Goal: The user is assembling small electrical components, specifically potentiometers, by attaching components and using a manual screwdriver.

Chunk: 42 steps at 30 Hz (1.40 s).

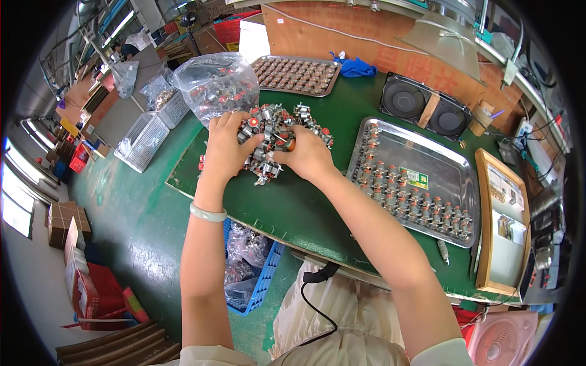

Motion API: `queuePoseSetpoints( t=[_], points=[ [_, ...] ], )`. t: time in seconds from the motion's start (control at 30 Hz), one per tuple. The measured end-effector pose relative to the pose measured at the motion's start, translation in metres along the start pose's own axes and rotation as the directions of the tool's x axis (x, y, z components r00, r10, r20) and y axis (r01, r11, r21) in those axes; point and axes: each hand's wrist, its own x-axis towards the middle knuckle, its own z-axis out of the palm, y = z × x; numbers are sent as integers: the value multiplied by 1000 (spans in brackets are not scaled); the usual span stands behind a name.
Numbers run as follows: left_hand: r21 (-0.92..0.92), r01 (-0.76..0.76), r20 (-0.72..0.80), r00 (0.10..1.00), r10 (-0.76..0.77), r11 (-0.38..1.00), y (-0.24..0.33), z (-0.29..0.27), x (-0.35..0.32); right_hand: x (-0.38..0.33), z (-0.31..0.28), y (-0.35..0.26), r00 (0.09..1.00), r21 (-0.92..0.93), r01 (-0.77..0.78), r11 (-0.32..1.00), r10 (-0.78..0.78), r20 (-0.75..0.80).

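A heap of small silvery metal components with red and orange parts (268, 122) lies on the green tabletop (293, 210). My left hand (227, 143), with a pale bangle on its wrist, curls around the heap's left side, thumb toward the middle. From the right, my right hand (307, 152) closes on components at the heap's other side; its fingertips are partly hidden among them. Behind my left hand stands a clear plastic bag (217, 82) holding more such components. To the right, a metal tray (448, 160) carries rows of upright components along its left and front portions.
Another filled metal tray (329, 88) sits at the back beside a blue cloth (354, 67). Black twin speakers (406, 97) and a wooden-framed box (485, 268) stand at right. Below the table edge is a blue crate (262, 283) of bagged parts. White baskets (143, 143) stand left.
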Motion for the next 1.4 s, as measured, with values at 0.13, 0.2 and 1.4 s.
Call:
queuePoseSetpoints(
  t=[0.13,0.2,1.4],
  points=[
    [-119,28,31,999,-24,993,-3,-6,-2,5,-2,1,999,-70,5,998,-8,-43],
    [-122,0,20,1000,2,992,-1,-11,-6,6,-7,9,998,54,61,997,-63,31],
    [-219,-377,145,900,412,900,89,17,-120,-54,-53,18,971,-104,239,966,-238,14]
  ],
)
